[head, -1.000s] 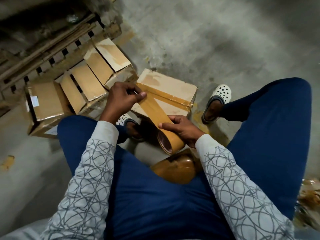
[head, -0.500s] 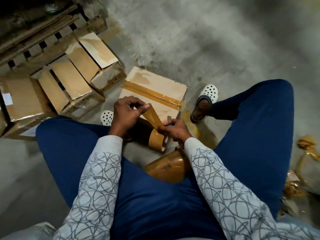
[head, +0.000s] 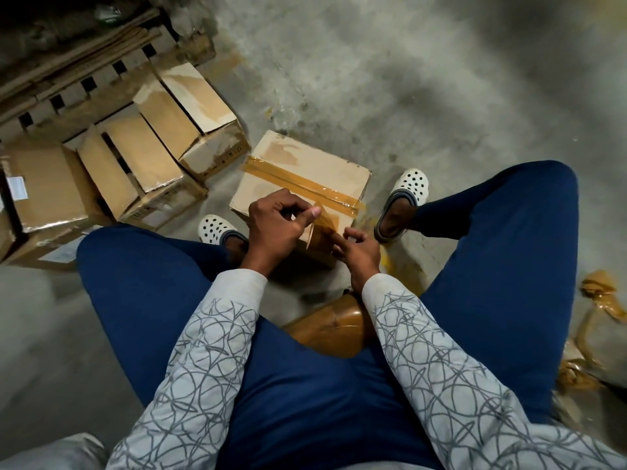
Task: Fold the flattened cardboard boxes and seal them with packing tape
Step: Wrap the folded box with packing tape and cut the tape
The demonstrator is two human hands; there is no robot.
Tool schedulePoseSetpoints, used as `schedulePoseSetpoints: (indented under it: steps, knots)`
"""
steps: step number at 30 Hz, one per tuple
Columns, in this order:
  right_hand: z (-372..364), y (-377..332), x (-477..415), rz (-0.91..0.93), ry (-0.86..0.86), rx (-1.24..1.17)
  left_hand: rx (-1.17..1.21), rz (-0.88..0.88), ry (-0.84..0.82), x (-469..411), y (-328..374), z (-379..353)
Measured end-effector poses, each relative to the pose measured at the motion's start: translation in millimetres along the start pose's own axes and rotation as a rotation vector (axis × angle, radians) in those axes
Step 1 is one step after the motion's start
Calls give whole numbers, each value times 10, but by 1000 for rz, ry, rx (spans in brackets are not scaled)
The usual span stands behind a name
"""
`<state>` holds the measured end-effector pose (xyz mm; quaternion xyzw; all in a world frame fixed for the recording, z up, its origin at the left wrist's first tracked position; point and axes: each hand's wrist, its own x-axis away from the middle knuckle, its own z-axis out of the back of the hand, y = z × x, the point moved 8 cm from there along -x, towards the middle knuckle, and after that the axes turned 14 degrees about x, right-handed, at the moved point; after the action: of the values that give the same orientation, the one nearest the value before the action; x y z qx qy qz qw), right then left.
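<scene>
Box being worked on (head: 305, 157) sits on the concrete floor (head: 407, 79) right between the person's feet, flaps shut, with one brown tape strip (head: 298, 179) running across the top and down over both edges. Can't see what's inside it.

Left hand (head: 278, 225) is over the near edge of the box, thumb and curled fingers pinching the loose tape end (head: 325, 215). Right hand (head: 361, 252) is just beside it, fingers curled onto the tape roll (head: 319, 239), though most of that grip is hidden. The pulled-out bit between the hands is short.

Room-wise: the left clog (head: 215, 228) is by the box's near-left corner and the right clog (head: 410, 184) is just off its right edge. Far side and right is bare concrete. The left is crowded: three cardboard boxes in a row, one (head: 193, 106) near the taped box's far-left corner with a sliver of floor between, then a second (head: 142, 154) and a third (head: 44, 184). The first two have flaps parted with dark gaps, contents not visible. Behind them is a pallet (head: 101, 76) with flat cardboard on it.

A glossy brown rounded object (head: 329, 327) sits between the thighs, and crumpled tape scraps (head: 600, 293) lie at far right.
</scene>
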<state>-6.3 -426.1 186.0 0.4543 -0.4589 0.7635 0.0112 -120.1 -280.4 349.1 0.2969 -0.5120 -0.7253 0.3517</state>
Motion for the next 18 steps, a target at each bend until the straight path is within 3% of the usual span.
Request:
schedulePoseSetpoints:
  steps: [9, 13, 16, 18]
  knots:
    - [-126, -134, 124, 112, -119, 114, 27, 62, 135, -88, -120, 191]
    - [16, -209, 168, 150, -44, 273, -117, 147, 194, -150, -374, 336]
    - [146, -261, 183, 166, 36, 542, -167, 180, 138, -221, -508, 251]
    - [271, -292, 220, 125, 101, 576, -196, 167, 51, -332, -491, 74]
